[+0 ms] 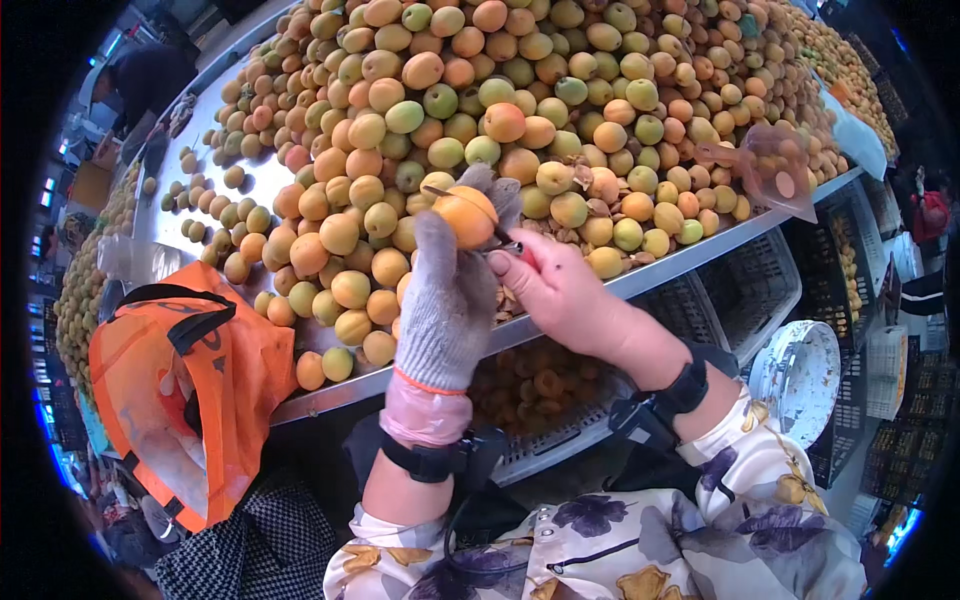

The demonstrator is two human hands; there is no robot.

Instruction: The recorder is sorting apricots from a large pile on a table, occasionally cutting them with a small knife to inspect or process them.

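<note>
My left hand [450, 285], in a grey knitted glove over a pink plastic one, holds an orange apricot [466, 217] upright between thumb and fingers. A dark line runs over the fruit's skin. My bare right hand [559, 289] grips a small tool with a red handle [529, 257], its metal end against the lower right side of the apricot; the tool's exact kind is partly hidden. Around and beyond my hands lies a large heap of apricots [504, 122], green to orange, on a metal table [637, 277]. Brown husk-like scraps [598, 210] lie among the fruit right of my hands.
An orange bag [247, 345] with black handles stands at the left, beside a clear plastic container [139, 259]. A pink translucent scoop [776, 172] lies on the right of the heap. Below the edge are plastic crates [757, 292], one holding fruit pieces [540, 382], and a white bucket [796, 382].
</note>
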